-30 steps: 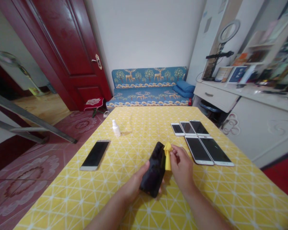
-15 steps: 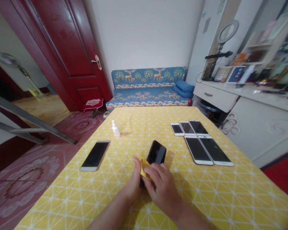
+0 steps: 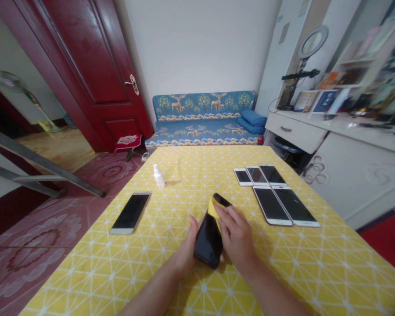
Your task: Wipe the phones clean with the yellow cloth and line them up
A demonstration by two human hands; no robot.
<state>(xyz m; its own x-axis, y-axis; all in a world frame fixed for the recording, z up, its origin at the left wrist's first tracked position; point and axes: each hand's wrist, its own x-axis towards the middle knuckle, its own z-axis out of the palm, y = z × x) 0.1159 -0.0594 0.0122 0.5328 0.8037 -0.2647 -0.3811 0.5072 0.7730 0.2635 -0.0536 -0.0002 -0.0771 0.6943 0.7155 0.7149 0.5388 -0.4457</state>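
Observation:
A black phone [image 3: 208, 242] is tilted above the table's near middle, its dark screen facing up. My left hand [image 3: 188, 246] grips it along the left edge, with the thumb raised beside it and the other fingers mostly hidden underneath. In my right hand [image 3: 236, 232] a yellow cloth [image 3: 213, 210] is pinched and pressed on the upper part of the screen. Left of them lies a phone with a light frame [image 3: 131, 213]. Behind it stands a white spray bottle [image 3: 159, 176]. Several phones [image 3: 272, 205] lie close together in two rows on the right.
A yellow patterned cloth covers the table [image 3: 204, 287]. Beyond its far edge is a blue sofa [image 3: 202, 127]. A white cabinet [image 3: 355, 162] with a ring light [image 3: 312, 42] stands at the right. A red door [image 3: 92, 57] and a small stool [image 3: 128, 141] are at the left.
My right hand has moved with the yellow cloth from the phone's lower part up to its upper right end. The lower part of the screen now shows uncovered.

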